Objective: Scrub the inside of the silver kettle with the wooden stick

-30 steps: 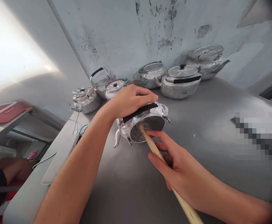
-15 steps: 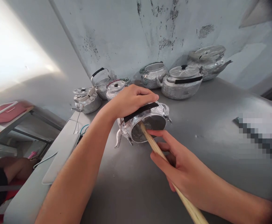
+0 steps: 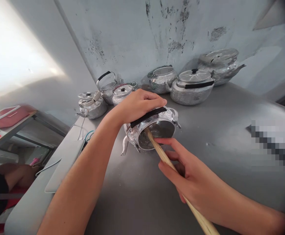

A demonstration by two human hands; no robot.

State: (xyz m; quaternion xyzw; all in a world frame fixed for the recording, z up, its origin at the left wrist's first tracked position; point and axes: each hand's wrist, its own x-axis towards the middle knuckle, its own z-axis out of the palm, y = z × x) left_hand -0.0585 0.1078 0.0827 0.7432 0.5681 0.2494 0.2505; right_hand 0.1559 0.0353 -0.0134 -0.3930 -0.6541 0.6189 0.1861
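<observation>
A dented silver kettle [image 3: 132, 130] lies tipped on its side on the grey table, its round mouth facing me. Its black handle grip [image 3: 148, 117] runs above the mouth, and the spout points down to the left. My left hand [image 3: 141, 106] curls over the kettle's upper side, gripping it behind the handle. In my right hand [image 3: 181, 171] is a wooden stick [image 3: 160, 151], fingers closed round it with the index finger stretched along it near the rim. The stick's far end reaches into the kettle's mouth; its tip is hard to make out inside.
Several silver kettles, among them a lidded one [image 3: 191, 89] and a large one [image 3: 220, 67], stand along the stained wall. A pale flat device [image 3: 64, 169] with cables lies left on the table [image 3: 132, 202]. A pink basket [image 3: 4, 117] rests on a shelf; a seated person's leg shows below.
The view has shifted very slightly, so everything sits a little further right. Both hands keep the same hold, and the stick stays inside the kettle's mouth.
</observation>
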